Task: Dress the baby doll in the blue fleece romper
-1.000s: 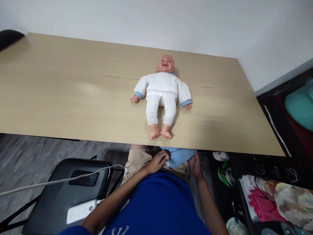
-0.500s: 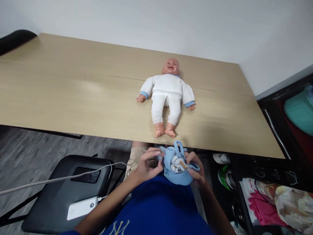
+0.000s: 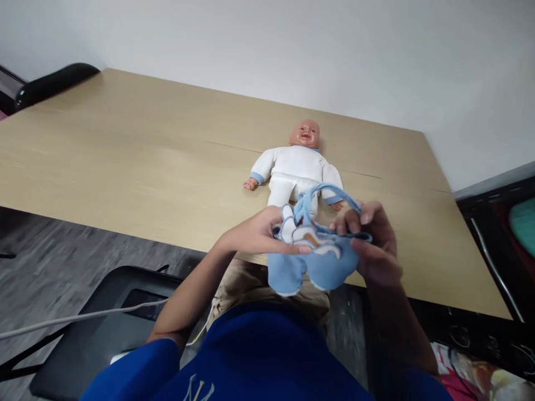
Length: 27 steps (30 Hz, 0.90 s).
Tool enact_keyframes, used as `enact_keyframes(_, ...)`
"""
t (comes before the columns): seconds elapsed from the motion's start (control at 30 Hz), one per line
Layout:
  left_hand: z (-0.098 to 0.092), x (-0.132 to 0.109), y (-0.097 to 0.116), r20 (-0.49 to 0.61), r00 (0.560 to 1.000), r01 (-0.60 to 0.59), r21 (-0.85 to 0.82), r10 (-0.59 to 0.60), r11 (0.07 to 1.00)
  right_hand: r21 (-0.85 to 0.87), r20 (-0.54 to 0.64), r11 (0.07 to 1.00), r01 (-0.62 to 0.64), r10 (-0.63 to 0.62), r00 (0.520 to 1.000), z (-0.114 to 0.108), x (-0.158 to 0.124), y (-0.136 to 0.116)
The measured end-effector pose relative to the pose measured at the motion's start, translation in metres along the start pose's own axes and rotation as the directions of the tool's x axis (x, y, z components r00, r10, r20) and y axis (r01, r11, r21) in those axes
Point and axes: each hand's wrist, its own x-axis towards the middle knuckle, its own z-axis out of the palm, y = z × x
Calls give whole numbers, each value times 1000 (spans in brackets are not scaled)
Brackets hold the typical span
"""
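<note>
Left hand (image 3: 251, 235) and right hand (image 3: 378, 250) both grip the top of a light blue baby garment (image 3: 320, 270), fingers closed on its straps, holding it up above the near edge of the table (image 3: 125, 167). Just behind it, a doll (image 3: 298, 161) in white lies on its back.

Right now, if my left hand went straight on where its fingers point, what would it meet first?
The blue baby garment your left hand now pinches; just behind it, your right hand holding the other side. The doll seems farther back, off that line.
</note>
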Motion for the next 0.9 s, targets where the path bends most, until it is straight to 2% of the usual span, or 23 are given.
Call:
enact_keyframes(0.13, -25, 29, 7, -176, 973, -140, 53, 147, 989, 23, 46, 999, -30, 29, 998, -28, 34, -11)
enact_keyframes(0.2, -35, 48, 11, -233, 947, -203, 101, 221, 974, -75, 150, 992, -101, 112, 982, -40, 53, -20)
enact_keyframes(0.3, -44, 78, 23, -268, 922, -251, 138, 280, 958, -317, 320, 937, -143, 248, 914, -52, 84, -33)
enact_keyframes(0.37, -51, 93, 33, -261, 926, -243, 148, 275, 959, -431, 409, 899, -77, 270, 872, -55, 102, -37)
enact_keyframes(0.43, -63, 100, 42, -218, 945, -204, 183, 242, 962, -474, 453, 881, 9, 235, 860, -55, 117, -35)
enact_keyframes(0.53, -93, 99, 48, -192, 969, -85, 329, 155, 941, -435, 425, 896, 94, 111, 898, -52, 130, -29)
enact_keyframes(0.6, -114, 96, 44, -256, 957, -13, 439, 139, 898, -398, 391, 910, 113, 57, 919, -49, 136, -25)
enact_keyframes(0.67, -130, 98, 35, -312, 932, -3, 502, 184, 865, -389, 382, 917, 91, 71, 921, -46, 140, -22)
enact_keyframes(0.73, -137, 106, 24, -250, 943, -74, 493, 222, 867, -388, 381, 921, 39, 122, 916, -45, 145, -19)
enact_keyframes(0.83, -134, 126, 9, 53, 983, -181, 350, 173, 919, -357, 389, 934, -25, 173, 905, -47, 149, -11)
enact_keyframes(0.9, -129, 138, 3, 239, 964, -174, 244, 115, 954, -341, 395, 939, -47, 189, 899, -49, 149, -7)
